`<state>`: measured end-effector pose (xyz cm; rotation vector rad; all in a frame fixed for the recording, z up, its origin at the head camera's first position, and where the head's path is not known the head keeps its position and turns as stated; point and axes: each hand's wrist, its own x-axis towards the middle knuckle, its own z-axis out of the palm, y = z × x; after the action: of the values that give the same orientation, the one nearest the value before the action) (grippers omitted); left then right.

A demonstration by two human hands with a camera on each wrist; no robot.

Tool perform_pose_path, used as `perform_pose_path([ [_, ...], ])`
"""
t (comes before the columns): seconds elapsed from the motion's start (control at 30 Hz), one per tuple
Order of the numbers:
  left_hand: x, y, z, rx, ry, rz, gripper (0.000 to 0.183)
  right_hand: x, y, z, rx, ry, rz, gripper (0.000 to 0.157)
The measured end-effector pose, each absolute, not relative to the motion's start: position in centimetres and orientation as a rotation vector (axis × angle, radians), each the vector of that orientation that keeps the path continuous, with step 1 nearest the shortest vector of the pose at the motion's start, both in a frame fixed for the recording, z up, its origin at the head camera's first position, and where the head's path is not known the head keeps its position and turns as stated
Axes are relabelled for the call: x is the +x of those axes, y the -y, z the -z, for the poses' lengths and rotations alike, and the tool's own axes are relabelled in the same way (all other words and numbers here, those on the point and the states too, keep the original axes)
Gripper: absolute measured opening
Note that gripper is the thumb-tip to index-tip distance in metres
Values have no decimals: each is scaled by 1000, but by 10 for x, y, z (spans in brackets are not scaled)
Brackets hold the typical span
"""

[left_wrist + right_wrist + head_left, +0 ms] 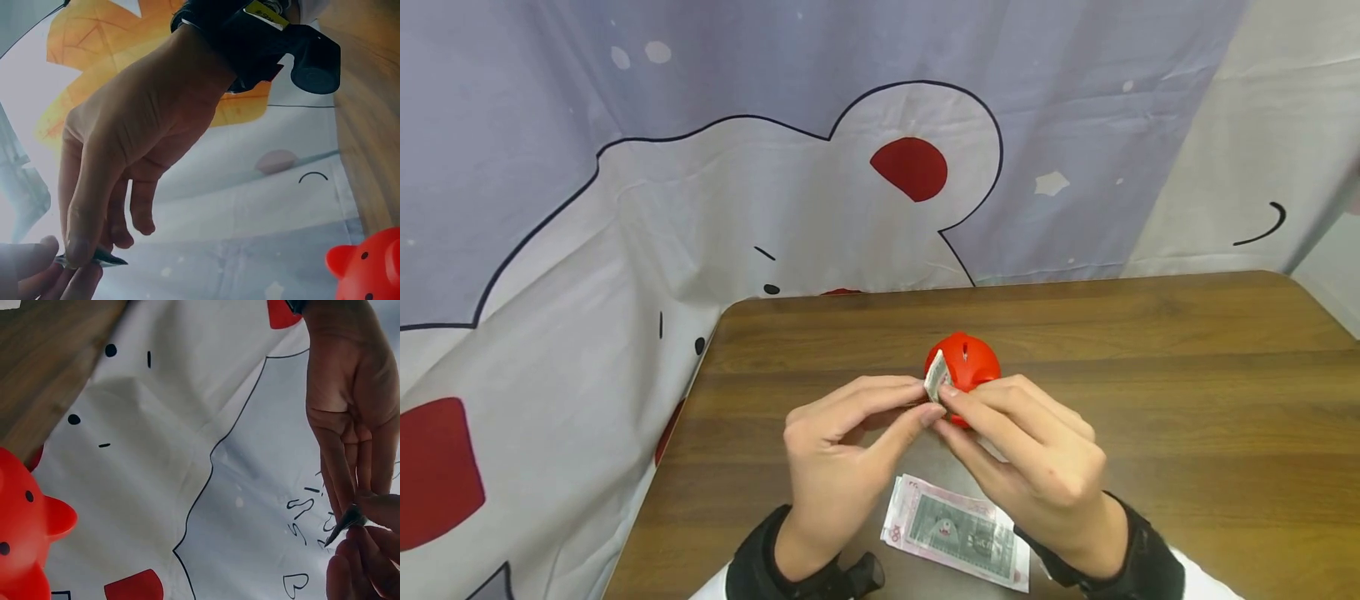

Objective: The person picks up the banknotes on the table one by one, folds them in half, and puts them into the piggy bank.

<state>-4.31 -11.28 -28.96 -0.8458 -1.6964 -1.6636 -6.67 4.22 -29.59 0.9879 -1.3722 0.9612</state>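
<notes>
Both hands meet over the table around a small folded banknote. My left hand pinches it between thumb and fingers from the left side. From the right, my right hand pinches it as well, fingertips close to those of the left. In the left wrist view the folded note pokes out past the fingers, and in the right wrist view its pointed end shows between the fingertips. Behind the hands stands a red piggy bank with a slot on top, partly covered by the note and right hand.
Several pinkish banknotes lie in a stack on the wooden table, below and between the wrists. A printed cloth hangs behind the table and down its left side. Dark bands with cameras sit on the wrists.
</notes>
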Motion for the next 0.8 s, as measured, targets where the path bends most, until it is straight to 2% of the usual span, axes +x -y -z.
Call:
perform_pose_path([
  [0.23, -42, 114, 290, -748, 1767, 1674, 15, -63, -55, 290, 973, 1496, -1242, 27],
  [0.47, -40, 113, 291, -768, 1839, 1758, 13, -60, -70, 287, 1020, 1560, -1851, 14],
  [0.67, -40, 112, 292, -794, 1830, 1777, 15, -60, -69, 290, 1036, 1564, -1887, 9],
  [0.8, -41, 112, 290, -793, 1808, 1797, 15, -59, -69, 290, 1037, 1572, -1879, 12],
])
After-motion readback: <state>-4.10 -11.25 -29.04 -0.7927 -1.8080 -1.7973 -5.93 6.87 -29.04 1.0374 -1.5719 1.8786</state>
